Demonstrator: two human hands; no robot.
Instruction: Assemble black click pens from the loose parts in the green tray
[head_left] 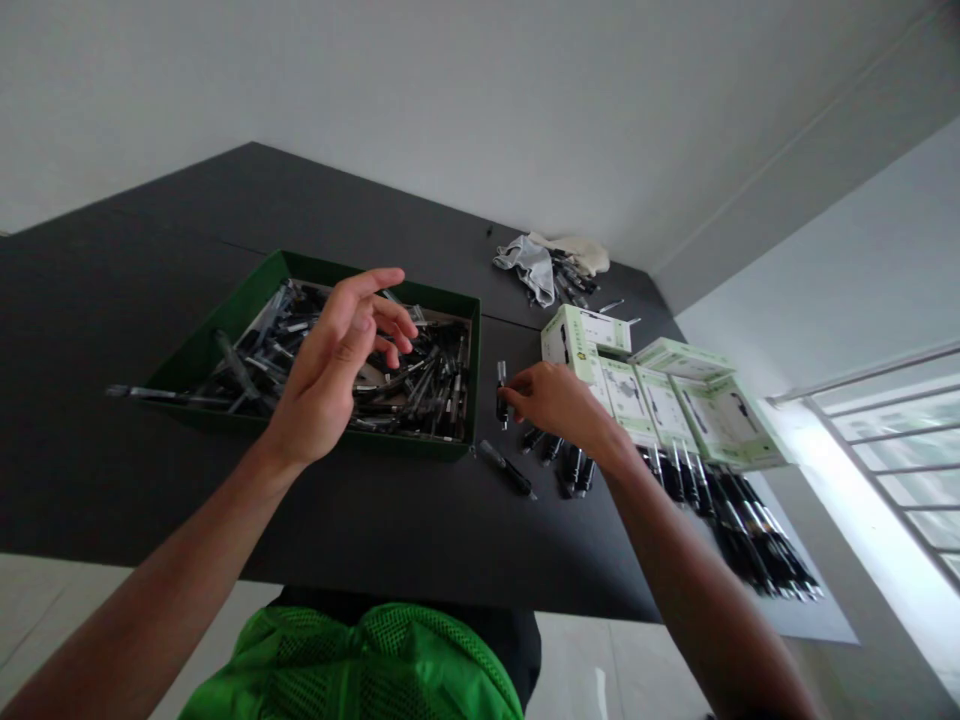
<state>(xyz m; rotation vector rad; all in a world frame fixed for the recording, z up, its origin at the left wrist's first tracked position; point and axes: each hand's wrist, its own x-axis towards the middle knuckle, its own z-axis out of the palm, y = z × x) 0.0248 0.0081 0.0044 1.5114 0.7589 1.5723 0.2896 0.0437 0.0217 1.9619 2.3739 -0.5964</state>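
My left hand (341, 355) hovers over a green box (471, 385) full of loose black-and-clear pens; its fingers are apart and hold nothing. Right of the box, my right hand (551, 400) pinches a pen (502, 385) between thumb and fingertips, its clear end pointing away from me. Another pen (510, 470) lies slantwise on the table, nearer to me. Several more pens (577, 470) lie under and beside my right wrist, partly hidden by it.
White-and-green cartons (660, 390) stand at the right, with rows of pens (750, 530) in front of them. Grey and cream cloths (529, 265) lie at the back beside more pens (574, 280). One pen (142, 392) sticks out over the box's left rim. The dark table (420, 530) meets a wall behind.
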